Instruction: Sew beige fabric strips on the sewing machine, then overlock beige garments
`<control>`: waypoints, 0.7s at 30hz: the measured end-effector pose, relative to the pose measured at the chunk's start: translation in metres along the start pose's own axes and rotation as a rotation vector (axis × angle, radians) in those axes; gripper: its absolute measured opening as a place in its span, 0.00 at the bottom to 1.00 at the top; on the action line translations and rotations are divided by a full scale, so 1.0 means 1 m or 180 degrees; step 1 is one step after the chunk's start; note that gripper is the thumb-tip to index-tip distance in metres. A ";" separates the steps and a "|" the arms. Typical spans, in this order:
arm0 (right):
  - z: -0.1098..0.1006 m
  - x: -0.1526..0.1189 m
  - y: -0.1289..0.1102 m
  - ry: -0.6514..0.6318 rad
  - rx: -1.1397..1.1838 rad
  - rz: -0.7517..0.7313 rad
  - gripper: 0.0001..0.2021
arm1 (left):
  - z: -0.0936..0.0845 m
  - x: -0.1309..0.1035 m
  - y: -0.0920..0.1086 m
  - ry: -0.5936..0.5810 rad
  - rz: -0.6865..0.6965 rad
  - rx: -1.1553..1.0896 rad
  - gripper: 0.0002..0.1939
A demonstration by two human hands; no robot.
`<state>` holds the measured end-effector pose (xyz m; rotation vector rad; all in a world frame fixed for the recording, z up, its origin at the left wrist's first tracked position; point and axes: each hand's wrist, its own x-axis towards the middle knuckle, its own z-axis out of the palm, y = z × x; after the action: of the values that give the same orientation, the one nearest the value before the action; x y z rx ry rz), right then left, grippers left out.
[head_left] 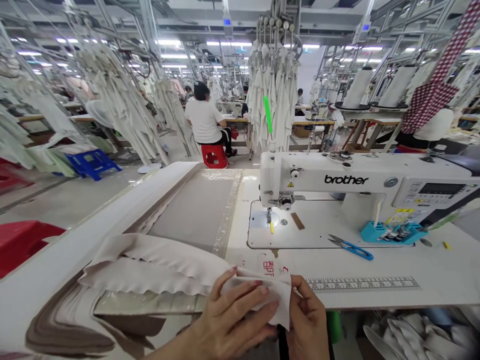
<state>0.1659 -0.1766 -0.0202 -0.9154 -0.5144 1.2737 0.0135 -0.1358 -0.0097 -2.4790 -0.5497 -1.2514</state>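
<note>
A pale beige fabric piece (161, 262) with wavy edges stretches from the left of the table to the front edge, where both hands are on it. My left hand (240, 305) lies over the cloth, its fingers bent with the thumb at the fold, gripping it. My right hand (307, 320) pinches the right end of the same piece between thumb and fingers. Beyond them stands a white Brother sewing machine (360, 175); the fabric is apart from its presser foot (269, 216). The cloth's underside is hidden behind the hands.
Blue-handled thread snips (352, 247) and a teal holder (393, 232) with metal parts lie right of the needle. A printed ruler (367, 285) runs along the front edge. Stacked fabric (71, 315) hangs over the left side. A co-worker (204, 117) sits on a red stool (214, 156) ahead.
</note>
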 end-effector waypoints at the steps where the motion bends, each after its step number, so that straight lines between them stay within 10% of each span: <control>1: 0.001 -0.001 0.000 -0.0052 0.0056 0.0027 0.11 | 0.001 0.001 0.001 0.0034 -0.0095 -0.0126 0.07; 12: -0.012 -0.002 0.005 0.0145 -0.0511 -0.0132 0.16 | -0.012 0.030 -0.002 -0.0205 -0.1489 -0.2136 0.08; 17: -0.001 -0.006 -0.005 -0.0021 -0.0142 0.0130 0.16 | -0.006 0.035 0.001 0.0053 -0.0098 -0.0727 0.15; 21: 0.003 -0.006 -0.014 -0.0063 0.0165 0.0383 0.15 | -0.002 0.032 0.003 -0.0083 -0.0268 -0.0946 0.05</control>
<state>0.1705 -0.1820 -0.0059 -0.9021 -0.4451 1.3998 0.0309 -0.1326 0.0176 -2.7429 -0.5113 -1.4264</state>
